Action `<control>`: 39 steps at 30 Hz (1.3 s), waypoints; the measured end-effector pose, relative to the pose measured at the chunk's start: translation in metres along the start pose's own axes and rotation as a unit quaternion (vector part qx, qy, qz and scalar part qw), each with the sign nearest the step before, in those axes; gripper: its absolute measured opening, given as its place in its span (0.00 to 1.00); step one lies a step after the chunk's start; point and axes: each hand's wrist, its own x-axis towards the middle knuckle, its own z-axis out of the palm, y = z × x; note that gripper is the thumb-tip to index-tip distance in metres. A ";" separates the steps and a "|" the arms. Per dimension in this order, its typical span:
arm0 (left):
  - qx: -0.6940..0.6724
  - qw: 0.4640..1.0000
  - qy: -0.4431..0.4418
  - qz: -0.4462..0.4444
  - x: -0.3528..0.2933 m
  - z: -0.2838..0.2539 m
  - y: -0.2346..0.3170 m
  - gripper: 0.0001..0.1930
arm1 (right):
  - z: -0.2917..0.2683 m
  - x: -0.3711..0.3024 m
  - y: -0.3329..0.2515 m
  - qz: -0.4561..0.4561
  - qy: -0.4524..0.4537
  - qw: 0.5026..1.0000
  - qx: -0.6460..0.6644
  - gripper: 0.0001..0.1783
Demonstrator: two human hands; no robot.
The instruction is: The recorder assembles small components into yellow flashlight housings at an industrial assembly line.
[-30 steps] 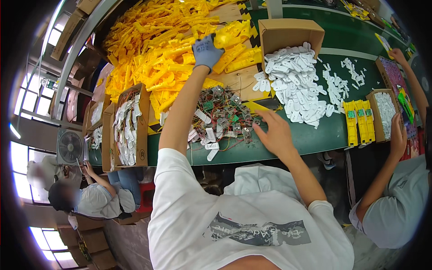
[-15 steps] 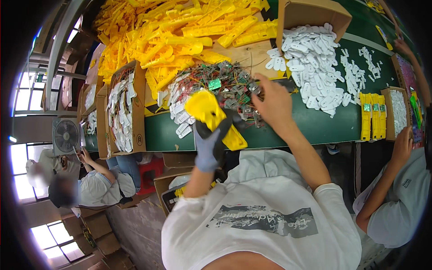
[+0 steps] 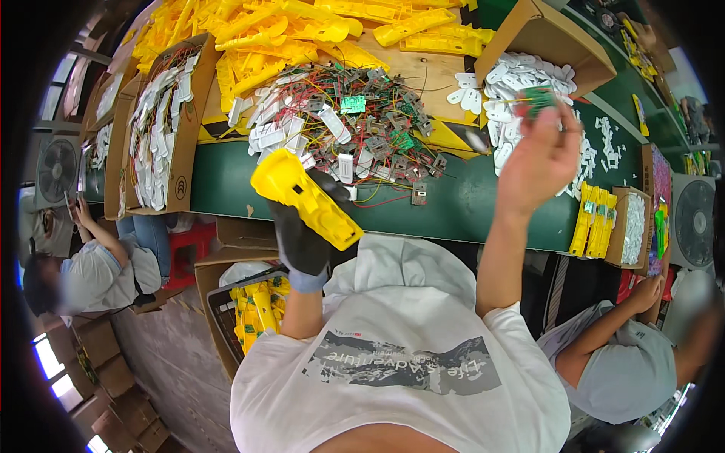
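My left hand (image 3: 303,238), in a black and grey glove, is closed around a yellow plastic shell (image 3: 310,202), its hollow, ribbed inside facing up. It holds the shell tilted over the table's front edge. My bare right hand (image 3: 542,162) is raised above the white parts, fingers pinched on a green circuit board (image 3: 538,98) with thin wires; motion smears both. A blurred pale piece (image 3: 474,140) shows left of that hand; whether it hangs from the wires I cannot tell. Between my hands lies a heap of wired grey modules and small boards (image 3: 370,124).
Yellow shells (image 3: 264,38) are piled at the back left. A tipped cardboard box (image 3: 540,34) spills white oval covers (image 3: 510,83). Left stands a box of wired white parts (image 3: 181,170). Yellow shells with boards (image 3: 593,219) lie at right, near a seated co-worker (image 3: 619,362).
My right hand has left the heap, rising to the right with the green circuit board. My left hand has swung left, still gripping the yellow shell. The whole view has shifted.
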 end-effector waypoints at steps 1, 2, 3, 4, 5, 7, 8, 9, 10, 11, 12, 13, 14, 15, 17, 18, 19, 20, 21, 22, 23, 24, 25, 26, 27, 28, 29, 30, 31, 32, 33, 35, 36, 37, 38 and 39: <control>-0.003 1.000 -0.004 -0.002 0.006 0.003 0.005 0.22 | -0.006 0.013 -0.005 -0.004 0.009 0.999 0.045 0.10; 0.017 1.000 -0.019 -0.013 0.013 0.006 0.009 0.22 | -0.013 0.022 -0.003 0.021 -0.018 0.997 0.069 0.07; 0.036 0.999 -0.033 -0.022 0.020 0.010 0.009 0.22 | -0.017 0.024 -0.006 0.015 -0.018 0.997 0.068 0.07; 0.086 0.996 -0.017 -0.021 0.024 0.016 0.008 0.23 | -0.021 0.024 -0.012 0.058 -0.095 0.992 -0.055 0.05; 0.109 0.993 -0.039 -0.016 0.031 0.024 0.005 0.22 | -0.026 0.022 -0.017 0.100 -0.169 0.964 -0.177 0.04; 0.099 0.994 0.007 -0.042 0.042 0.031 -0.005 0.20 | -0.036 0.005 -0.021 0.119 -0.194 0.972 -0.064 0.03; 0.065 0.995 -0.016 -0.071 0.051 0.022 -0.010 0.20 | -0.049 -0.003 -0.027 0.100 -0.269 0.957 -0.049 0.04; 0.023 0.993 -0.014 -0.115 0.056 0.027 -0.013 0.21 | -0.056 -0.010 -0.031 0.082 -0.340 0.936 -0.032 0.05; 0.072 0.990 -0.012 -0.116 0.060 0.034 -0.021 0.21 | -0.057 -0.017 -0.032 0.087 -0.344 0.934 -0.030 0.05; 0.121 0.985 -0.010 -0.119 0.062 0.041 -0.029 0.21 | -0.057 -0.025 -0.033 0.105 -0.358 0.928 0.008 0.05; 0.160 0.978 -0.043 -0.127 0.061 0.049 -0.036 0.20 | -0.058 -0.032 -0.032 0.123 -0.366 0.922 0.043 0.06; 0.198 0.968 -0.077 -0.136 0.059 0.055 -0.042 0.20 | -0.055 -0.037 -0.028 0.128 -0.363 0.922 0.043 0.06; 0.190 0.963 -0.115 -0.151 0.058 0.054 -0.049 0.20 | -0.049 -0.040 -0.020 0.160 -0.314 0.936 0.015 0.05; 0.152 0.963 -0.106 -0.198 0.053 0.061 -0.052 0.21 | -0.045 -0.041 -0.013 0.191 -0.262 0.946 -0.015 0.05; 0.214 0.950 -0.097 -0.204 0.044 0.071 -0.063 0.21 | -0.042 -0.038 0.006 0.211 -0.243 0.947 -0.004 0.05; 0.210 0.947 -0.079 -0.228 0.040 0.077 -0.065 0.19 | -0.041 -0.037 0.013 0.229 -0.230 0.946 0.014 0.05; 0.210 0.947 -0.079 -0.231 0.038 0.077 -0.071 0.19 | -0.043 -0.037 0.016 0.230 -0.228 0.946 0.013 0.05; 0.150 0.956 -0.053 -0.246 0.035 0.074 -0.080 0.19 | -0.046 -0.036 0.018 0.217 -0.230 0.949 -0.003 0.05; 0.091 0.961 -0.024 -0.260 0.031 0.070 -0.086 0.20 | -0.048 -0.037 0.019 0.205 -0.234 0.950 -0.019 0.05; 0.095 0.962 -0.026 -0.256 0.029 0.067 -0.091 0.20 | -0.052 -0.037 0.022 0.208 -0.231 0.950 -0.018 0.05; 0.096 0.961 -0.023 -0.257 0.028 0.066 -0.094 0.20 | -0.055 -0.037 0.022 0.211 -0.232 0.949 -0.017 0.05; 0.113 0.963 -0.025 -0.243 0.026 0.066 -0.097 0.19 | -0.059 -0.036 0.021 0.213 -0.237 0.947 -0.035 0.05; 0.130 0.964 -0.026 -0.229 0.024 0.066 -0.099 0.19 | -0.062 -0.036 0.021 0.214 -0.242 0.945 -0.052 0.05; 0.199 0.961 -0.059 -0.182 0.023 0.066 -0.100 0.18 | -0.064 -0.037 0.023 0.207 -0.243 0.945 -0.067 0.05; 0.198 0.961 -0.057 -0.184 0.022 0.066 -0.101 0.18 | -0.067 -0.037 0.025 0.210 -0.242 0.945 -0.068 0.05; 0.194 0.962 -0.056 -0.187 0.021 0.065 -0.102 0.17 | -0.069 -0.038 0.028 0.210 -0.241 0.944 -0.084 0.05; 0.189 0.962 -0.054 -0.189 0.021 0.065 -0.104 0.17 | -0.071 -0.039 0.029 0.209 -0.241 0.942 -0.100 0.05; 0.188 0.960 -0.062 -0.199 0.022 0.063 -0.104 0.16 | -0.072 -0.039 0.029 0.211 -0.241 0.942 -0.101 0.05; 0.187 0.960 -0.061 -0.201 0.021 0.064 -0.104 0.16 | -0.072 -0.039 0.029 0.224 -0.237 0.942 -0.074 0.05; 0.153 0.963 -0.044 -0.220 0.020 0.066 -0.104 0.15 | -0.073 -0.040 0.029 0.237 -0.233 0.942 -0.047 0.05; 0.118 0.964 -0.027 -0.237 0.019 0.067 -0.104 0.15 | -0.073 -0.040 0.029 0.239 -0.233 0.941 -0.048 0.05; 0.117 0.960 -0.043 -0.249 0.019 0.063 -0.103 0.15 | -0.076 -0.041 0.029 0.243 -0.222 0.944 -0.017 0.05; 0.115 0.956 -0.061 -0.261 0.020 0.061 -0.103 0.15 | -0.077 -0.041 0.030 0.245 -0.222 0.944 -0.018 0.05; 0.115 0.956 -0.060 -0.262 0.019 0.059 -0.105 0.15 | -0.079 -0.041 0.032 0.247 -0.224 0.943 -0.015 0.05; 0.158 0.955 -0.085 -0.235 0.019 0.057 -0.106 0.15 | -0.080 -0.041 0.033 0.248 -0.225 0.942 -0.012 0.05; 0.201 0.951 -0.110 -0.206 0.018 0.056 -0.107 0.15 | -0.082 -0.041 0.034 0.250 -0.225 0.942 -0.012 0.05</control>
